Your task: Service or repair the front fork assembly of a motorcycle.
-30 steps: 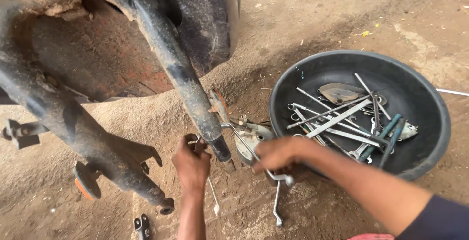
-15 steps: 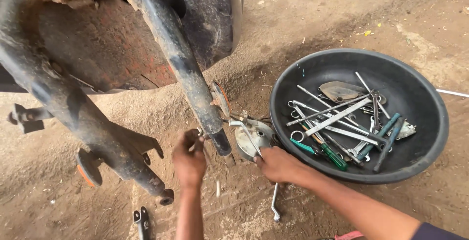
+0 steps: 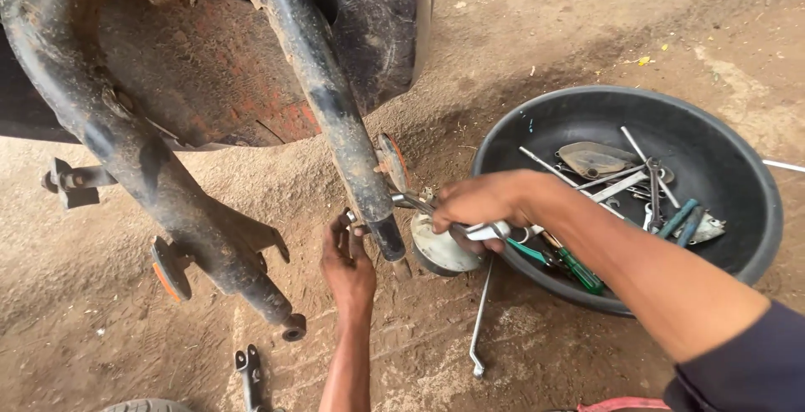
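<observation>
A loose wrench (image 3: pixel 480 320) lies on open dirt nearest. The left hand (image 3: pixel 346 265) has its fingers pinched at the black bar's (image 3: pixel 352 156) lower end; the right hand (image 3: pixel 482 202) grips a wrench handle (image 3: pixel 495 230) there. Beyond, a black basin (image 3: pixel 738 169) holds wrenches and 2 screwdrivers.

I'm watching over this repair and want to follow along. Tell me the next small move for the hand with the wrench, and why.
Probably swing the wrench a short way to turn the fastener. The right hand grips its handle, its head sits at the lower end of the black bar, and the left hand is at the other side of that joint.
</observation>
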